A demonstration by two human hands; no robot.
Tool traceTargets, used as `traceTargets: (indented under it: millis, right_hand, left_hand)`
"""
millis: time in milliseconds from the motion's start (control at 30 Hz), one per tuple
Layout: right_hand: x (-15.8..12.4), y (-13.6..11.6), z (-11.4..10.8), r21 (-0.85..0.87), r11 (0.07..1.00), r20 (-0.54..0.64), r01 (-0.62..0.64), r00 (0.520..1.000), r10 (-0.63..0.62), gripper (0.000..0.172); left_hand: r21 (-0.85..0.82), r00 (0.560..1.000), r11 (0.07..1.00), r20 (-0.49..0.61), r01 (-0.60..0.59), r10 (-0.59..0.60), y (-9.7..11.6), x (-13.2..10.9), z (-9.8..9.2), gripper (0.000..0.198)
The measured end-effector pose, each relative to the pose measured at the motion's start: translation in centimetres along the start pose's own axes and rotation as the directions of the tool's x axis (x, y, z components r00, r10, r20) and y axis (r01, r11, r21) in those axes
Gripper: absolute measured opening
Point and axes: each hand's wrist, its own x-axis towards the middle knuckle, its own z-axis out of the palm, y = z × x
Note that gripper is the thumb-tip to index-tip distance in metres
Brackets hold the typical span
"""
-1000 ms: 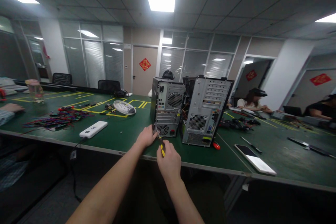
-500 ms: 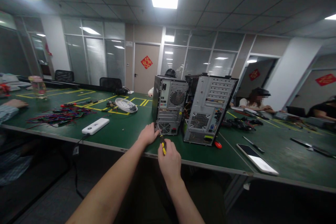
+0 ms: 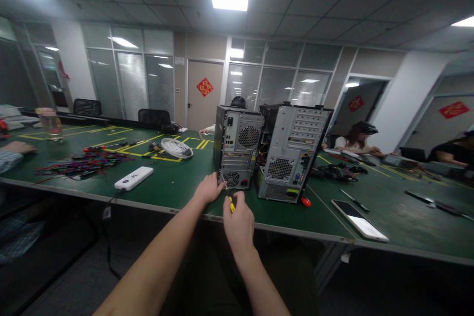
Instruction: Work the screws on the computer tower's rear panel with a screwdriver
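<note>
Two computer tower cases stand back-side toward me on the green table [image 3: 177,195]: a dark one [image 3: 237,150] on the left and a silver one [image 3: 291,153] on the right. My right hand [image 3: 239,224] is closed round a screwdriver with a yellow and black handle [image 3: 230,202], whose tip points at the lower left rear corner of the dark case. My left hand [image 3: 208,188] rests against that same corner, fingers curled by the screwdriver tip; whether they pinch anything is hidden.
A white power bank [image 3: 133,178] with a cable, a bundle of coloured wires [image 3: 79,164] and a white fan guard [image 3: 177,148] lie to the left. A phone [image 3: 359,219] and tools lie to the right. Other people sit at the table's left and far right.
Both hands stay at the dark case's lower corner; my right hand has shifted slightly on the screwdriver handle. The view has drifted a little.
</note>
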Motion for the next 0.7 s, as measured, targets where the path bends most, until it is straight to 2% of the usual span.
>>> traceTargets:
  millis: [100, 167, 233, 333, 433, 500, 567, 700]
  right_hand:
    - [-0.30, 0.07, 0.16, -0.095, 0.992, 0.005, 0.078, 0.997, -0.078, 0.016]
    - [-0.39, 0.07, 0.26, -0.108, 0.991, 0.019, 0.075, 0.997, -0.073, 0.017]
    - [-0.29, 0.03, 0.27, -0.040, 0.999, 0.054, 0.003, 0.999, -0.001, 0.014]
    - [0.09, -0.09, 0.16, 0.098, 0.982, 0.131, -0.162, 0.980, 0.149, 0.021]
    - [0.31, -0.29, -0.06, 0.123, 0.967, 0.120, -0.223, 0.971, 0.209, 0.015]
    - [0.23, -0.48, -0.22, 0.085, 0.973, 0.092, -0.214, 0.974, 0.206, 0.012]
    - [-0.03, -0.68, -0.34, 0.038, 0.981, 0.091, -0.189, 0.978, 0.185, 0.017]
    - [-0.68, -0.84, -0.26, 0.007, 0.997, 0.095, -0.079, 0.992, 0.078, 0.012]
  left_hand:
    - [0.011, 1.000, 1.000, -0.004, -0.011, 0.011, -0.01, 0.03, -0.02, 0.047]
    - [0.008, 1.000, 1.000, -0.004, -0.006, 0.006, 0.03, -0.01, -0.11, 0.049]
    - [0.005, 1.000, 1.000, 0.000, 0.002, -0.002, 0.09, -0.07, -0.24, 0.050]
    - [0.008, 1.000, 1.000, 0.002, 0.002, -0.002, 0.18, -0.14, -0.39, 0.050]
    - [0.008, 1.000, 1.000, 0.004, -0.002, 0.002, 0.21, -0.13, -0.45, 0.049]
    - [0.003, 1.000, 1.000, 0.005, -0.001, 0.001, 0.18, -0.11, -0.45, 0.050]
    - [-0.003, 1.000, 1.000, 0.007, 0.000, 0.000, 0.14, -0.10, -0.45, 0.050]
    - [-0.011, 1.000, 1.000, 0.011, 0.005, -0.005, 0.10, -0.10, -0.46, 0.050]
